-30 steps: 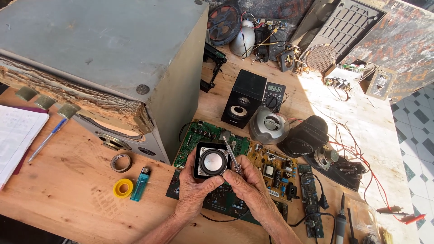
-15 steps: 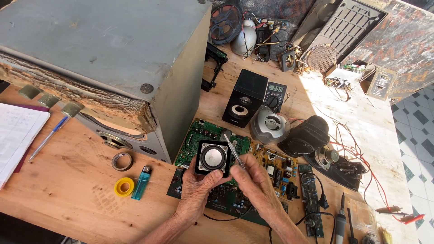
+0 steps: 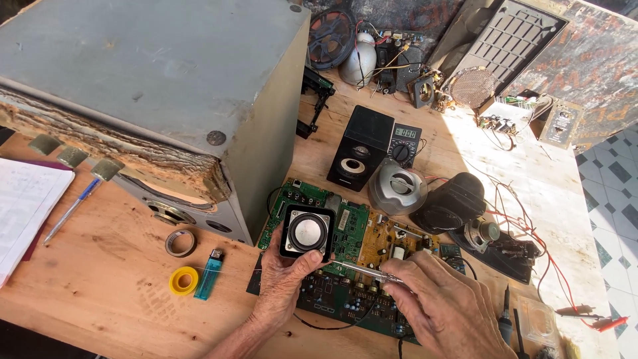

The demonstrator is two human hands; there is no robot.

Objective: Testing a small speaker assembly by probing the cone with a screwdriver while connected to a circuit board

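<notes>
Head view: left hand [image 3: 282, 282] grips small speaker [image 3: 307, 232], right hand [image 3: 444, 307] pinches screwdriver [image 3: 362, 269] above circuit boards [image 3: 355, 233].

Big grey speaker cabinet [image 3: 153, 86], yellow tape roll [image 3: 183, 280], blue lighter [image 3: 209, 274], multimeter [image 3: 403, 143], notebook [image 3: 23, 206].

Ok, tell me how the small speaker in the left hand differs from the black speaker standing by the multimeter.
The small speaker is a squat square unit held off the bench by the left hand; the black speaker is a taller box standing on the table, untouched. The small speaker's pale cone fills most of its face; the black speaker's ringed cone sits low on its front. Both have dark housings.
</notes>
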